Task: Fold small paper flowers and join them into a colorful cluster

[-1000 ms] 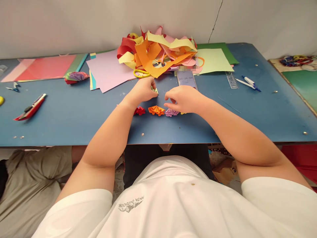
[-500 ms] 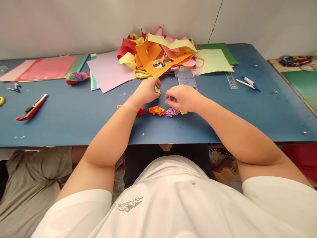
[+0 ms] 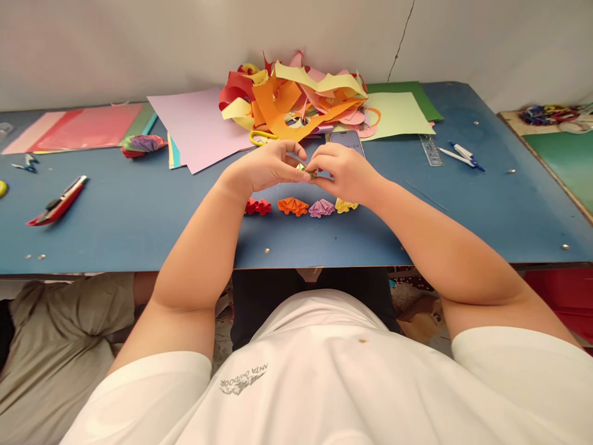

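Between the fingertips of my left hand [image 3: 273, 165] and my right hand [image 3: 340, 167] is a small folded green paper piece [image 3: 303, 169], mostly hidden by the fingers. Both hands pinch it above the table. In a row below them lie pleated paper pieces: a red one [image 3: 258, 206] partly behind my left forearm, an orange one [image 3: 293, 206], a purple one [image 3: 321, 208] and a yellow one [image 3: 346, 205] beside my right wrist. A phone [image 3: 349, 141] lies just behind my right hand, partly covered by it.
A heap of paper scraps [image 3: 296, 99] with yellow scissors [image 3: 262, 138] is at the back. Purple sheets [image 3: 194, 130] lie left of it. A red utility knife [image 3: 58, 201] and a colourful paper flower [image 3: 142, 145] are at left; a ruler [image 3: 432, 150] and pens [image 3: 461, 156] at right.
My right hand has come up and left to meet my left hand, and now grips the green paper too. My left hand has turned. The purple sheet at the back shifted left.
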Demonstrator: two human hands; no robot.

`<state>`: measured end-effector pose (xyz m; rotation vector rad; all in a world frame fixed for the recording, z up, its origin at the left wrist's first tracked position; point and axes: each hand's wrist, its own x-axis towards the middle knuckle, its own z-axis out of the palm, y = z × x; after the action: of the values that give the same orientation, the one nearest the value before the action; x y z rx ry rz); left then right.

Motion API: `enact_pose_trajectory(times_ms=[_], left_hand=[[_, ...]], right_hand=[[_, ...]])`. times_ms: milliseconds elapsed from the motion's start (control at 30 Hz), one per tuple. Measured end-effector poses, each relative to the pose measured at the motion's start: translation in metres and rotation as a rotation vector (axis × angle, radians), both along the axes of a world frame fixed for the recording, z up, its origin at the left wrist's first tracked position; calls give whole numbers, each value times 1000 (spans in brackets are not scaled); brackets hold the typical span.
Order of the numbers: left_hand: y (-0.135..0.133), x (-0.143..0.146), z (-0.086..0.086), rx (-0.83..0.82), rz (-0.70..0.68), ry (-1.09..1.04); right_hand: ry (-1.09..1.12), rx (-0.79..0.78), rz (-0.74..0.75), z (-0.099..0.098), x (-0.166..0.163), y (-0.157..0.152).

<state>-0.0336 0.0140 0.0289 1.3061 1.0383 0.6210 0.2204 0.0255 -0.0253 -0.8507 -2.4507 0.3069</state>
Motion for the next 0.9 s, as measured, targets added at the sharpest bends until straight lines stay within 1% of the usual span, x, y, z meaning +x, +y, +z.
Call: enact_pose_trajectory(times_ms=[67,133,267,333,400,533,600,700,800,900], left_hand=[[0,0,0,0,23,-36],[1,1,1,21,52,-16],[2,0,0,50,104,26],[4,-2,-1,55,105,22],[6,-5,-1,58,90,22],[7,-12,4,47,70,78],[6,-14,8,24,54,99],[4,-13,12,-4,40,75],[3,-11,11,6,58,51],[4,-12,8,-2,31,40]], right_hand=[[3,-28,-10,4,1,-1],[11,-34,-15,5,3,-1],[43,7,-12,-1,2,4],[79,6,21,-7,-1,6],[132,-33,69,-12,-5,7],[213,-86,114,-14,-11,1],[228,-80,96,-11,-13,-3],[245,-64,46,-7,-13,-6],[229,-45,-1,-6,-14,-7],[213,-31,-46,-7,-13,-6]])
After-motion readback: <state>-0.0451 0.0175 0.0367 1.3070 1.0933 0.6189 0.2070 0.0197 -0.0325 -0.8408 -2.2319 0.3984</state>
